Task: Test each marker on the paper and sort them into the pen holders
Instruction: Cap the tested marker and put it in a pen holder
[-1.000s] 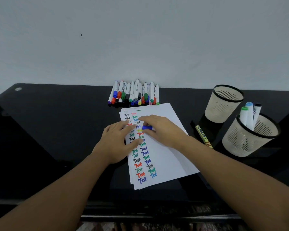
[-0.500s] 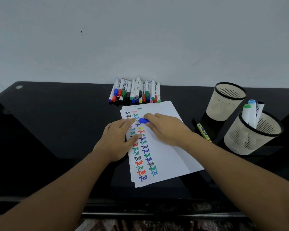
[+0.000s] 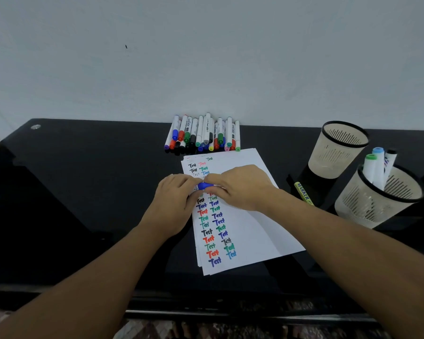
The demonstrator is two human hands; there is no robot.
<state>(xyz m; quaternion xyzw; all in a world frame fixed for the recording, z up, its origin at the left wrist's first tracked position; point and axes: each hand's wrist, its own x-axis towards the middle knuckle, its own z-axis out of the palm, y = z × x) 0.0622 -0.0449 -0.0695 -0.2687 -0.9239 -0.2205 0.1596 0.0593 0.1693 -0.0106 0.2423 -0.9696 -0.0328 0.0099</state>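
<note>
Blue marker cap (image 3: pixel 204 185) pinched between both hands.
Left hand (image 3: pixel 174 204) and right hand (image 3: pixel 240 188) met mid-frame over the test paper (image 3: pixel 250 228), fingers curled on it.

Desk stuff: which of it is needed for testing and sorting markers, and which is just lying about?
Needed:
blue marker, held by both hands
paper
marker pile
far holder
near holder

Lying about:
yellow marker, possibly
silver disc

Two hands (image 3: pixel 174 201) (image 3: pixel 240 187), two pen holders (image 3: pixel 338 152) (image 3: pixel 377 204), three markers (image 3: pixel 377 167) standing in one, one yellow marker (image 3: pixel 304 193) lying flat.
</note>
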